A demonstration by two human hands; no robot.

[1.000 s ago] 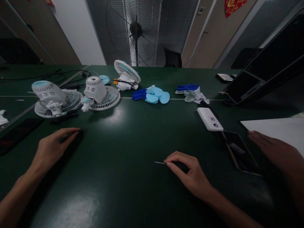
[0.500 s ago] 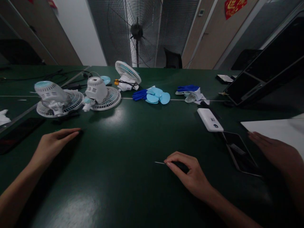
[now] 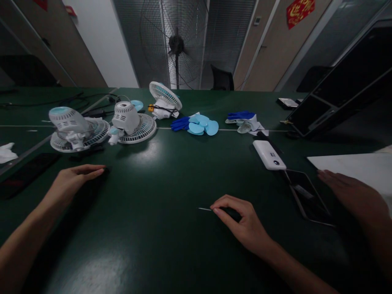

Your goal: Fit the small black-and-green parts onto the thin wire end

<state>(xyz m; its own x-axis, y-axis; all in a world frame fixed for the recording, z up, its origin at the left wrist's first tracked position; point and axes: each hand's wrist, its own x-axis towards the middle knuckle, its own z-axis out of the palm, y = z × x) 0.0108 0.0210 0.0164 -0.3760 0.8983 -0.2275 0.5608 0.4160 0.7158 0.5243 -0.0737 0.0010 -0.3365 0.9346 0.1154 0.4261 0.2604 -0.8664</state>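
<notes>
My right hand [image 3: 241,218] is closed around the dark handle of a screwdriver [image 3: 204,209]. Its thin metal shaft points left, low over the green table. On the left, my left hand [image 3: 76,176] has thumb and fingers pinched together close to the tabletop; a small dark patch shows at the fingertips, too dim to name. Behind that hand lie two white fans, one on the left [image 3: 69,122] and one beside it [image 3: 127,118], each with its grille down. A third fan [image 3: 165,100] sits farther back, its grille tilted up.
A light-blue fan blade [image 3: 203,124] lies by a blue glove [image 3: 180,123]. More gloves [image 3: 243,120] are to its right. A white power bank [image 3: 269,155] and a phone [image 3: 309,198] lie right of centre. Another person's hand [image 3: 352,192] rests near white paper [image 3: 361,165].
The view has shifted slightly. Both my hands keep nearly the same pose, the right one still with the screwdriver.
</notes>
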